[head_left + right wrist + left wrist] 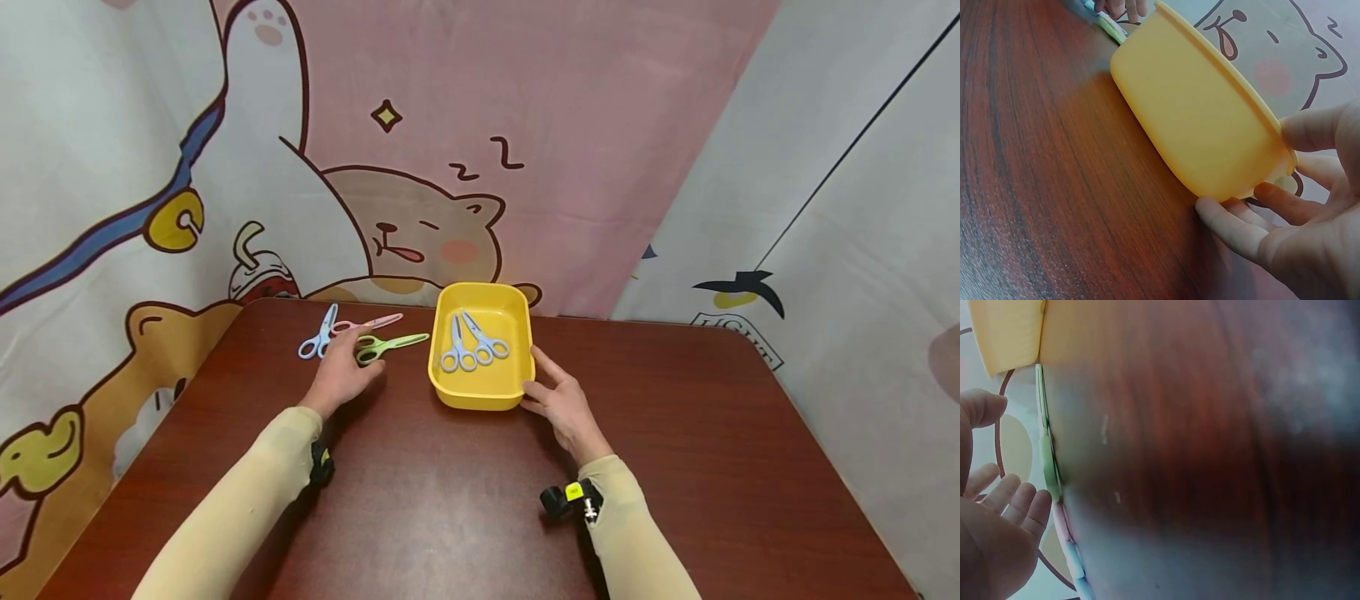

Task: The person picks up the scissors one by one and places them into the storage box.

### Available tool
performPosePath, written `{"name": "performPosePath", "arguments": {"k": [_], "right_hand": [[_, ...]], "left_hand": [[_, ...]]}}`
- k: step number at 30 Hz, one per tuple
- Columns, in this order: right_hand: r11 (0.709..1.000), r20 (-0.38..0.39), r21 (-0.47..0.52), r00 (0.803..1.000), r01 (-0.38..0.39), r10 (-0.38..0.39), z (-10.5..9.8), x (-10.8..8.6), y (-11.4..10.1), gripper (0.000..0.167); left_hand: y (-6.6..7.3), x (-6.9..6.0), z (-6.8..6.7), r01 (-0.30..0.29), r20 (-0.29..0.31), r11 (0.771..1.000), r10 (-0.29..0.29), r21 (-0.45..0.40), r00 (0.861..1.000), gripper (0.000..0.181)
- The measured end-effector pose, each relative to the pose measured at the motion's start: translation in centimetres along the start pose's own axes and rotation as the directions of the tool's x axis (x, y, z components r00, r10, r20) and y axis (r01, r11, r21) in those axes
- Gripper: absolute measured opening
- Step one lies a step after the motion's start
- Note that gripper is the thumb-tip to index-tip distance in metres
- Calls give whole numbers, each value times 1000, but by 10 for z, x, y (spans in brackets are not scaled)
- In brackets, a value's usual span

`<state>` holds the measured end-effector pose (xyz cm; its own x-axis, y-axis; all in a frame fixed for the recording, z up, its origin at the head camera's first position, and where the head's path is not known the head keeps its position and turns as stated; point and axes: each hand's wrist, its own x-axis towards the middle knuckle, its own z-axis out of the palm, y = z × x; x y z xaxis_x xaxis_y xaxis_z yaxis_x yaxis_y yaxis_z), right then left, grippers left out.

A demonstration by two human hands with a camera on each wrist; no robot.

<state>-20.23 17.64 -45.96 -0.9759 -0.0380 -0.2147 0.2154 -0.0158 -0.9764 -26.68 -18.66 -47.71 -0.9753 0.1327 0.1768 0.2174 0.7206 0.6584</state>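
Note:
My left hand [341, 375] is over a small group of scissors at the back left, its fingers loosely bent. Closest to it are the green scissors [405, 340] and the pink scissors [386, 320], whose handles its fingers partly cover; whether it touches them I cannot tell. Blue scissors [325, 330] lie just left of the hand. My right hand [566, 412] rests spread fingers against the right side and near corner of a yellow plastic bin [480, 402]. Inside the bin lie two light-blue scissors, the left pair [457, 335] and the right pair [478, 333].
A dark reddish-brown table [420, 500] carries everything, the bin standing near its back edge. Behind hangs a cartoon-printed cloth [585, 167]. Small black camera mounts sit on both wrists, the right camera [557, 502] jutting inward.

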Motion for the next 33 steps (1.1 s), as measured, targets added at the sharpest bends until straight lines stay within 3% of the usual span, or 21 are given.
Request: {"name": "performPosePath", "arguments": {"k": [14, 23, 33], "right_hand": [[1000, 11, 3, 1000, 3, -3, -1, -1, 2, 69], [1000, 14, 5, 1000, 8, -8, 0, -1, 1, 69], [1000, 12, 2, 1000, 8, -8, -1, -1, 1, 69]], "left_hand": [[-4, 5, 0, 31, 34, 999, -30, -30, 999, 70], [-10, 8, 1, 50, 63, 999, -50, -7, 997, 72], [-7, 12, 3, 45, 92, 999, -47, 22, 995, 71]]}}
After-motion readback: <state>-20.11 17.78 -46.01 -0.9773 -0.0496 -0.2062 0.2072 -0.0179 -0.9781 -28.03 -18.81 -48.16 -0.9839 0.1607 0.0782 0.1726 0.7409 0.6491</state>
